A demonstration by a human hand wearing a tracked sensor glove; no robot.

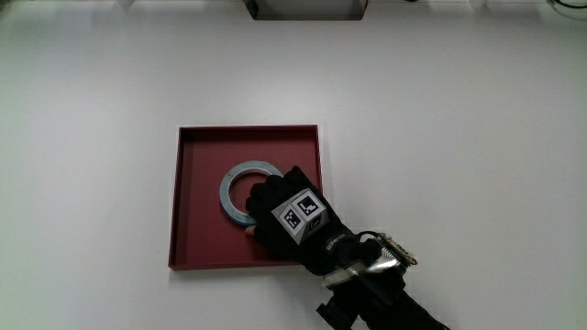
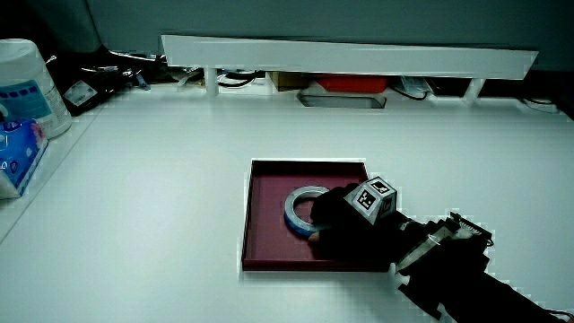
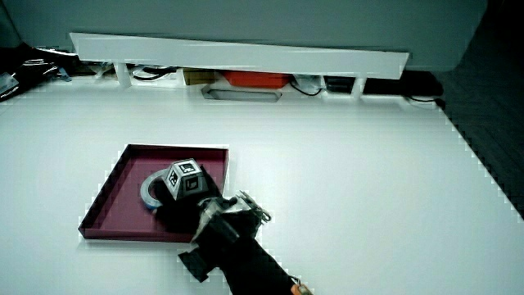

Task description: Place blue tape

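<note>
The blue tape (image 1: 240,169) is a pale blue roll inside a dark red square tray (image 1: 197,215) on the white table. My gloved hand (image 1: 275,206) reaches into the tray from the person's side, and its curled fingers cover and grip the part of the roll nearest the person. In both side views the tape (image 2: 291,213) (image 3: 150,190) sits low in the tray (image 2: 265,229) (image 3: 115,201), with the hand (image 2: 345,220) (image 3: 184,198) on it. The patterned cube (image 1: 301,215) rides on the back of the hand. Whether the roll rests fully flat on the tray floor is hidden by the fingers.
A low white partition (image 2: 350,54) runs along the table's edge farthest from the person, with a red item (image 2: 352,84) and cables under it. A white tub (image 2: 27,85) and a blue pack (image 2: 16,152) stand at the table's edge in a side view.
</note>
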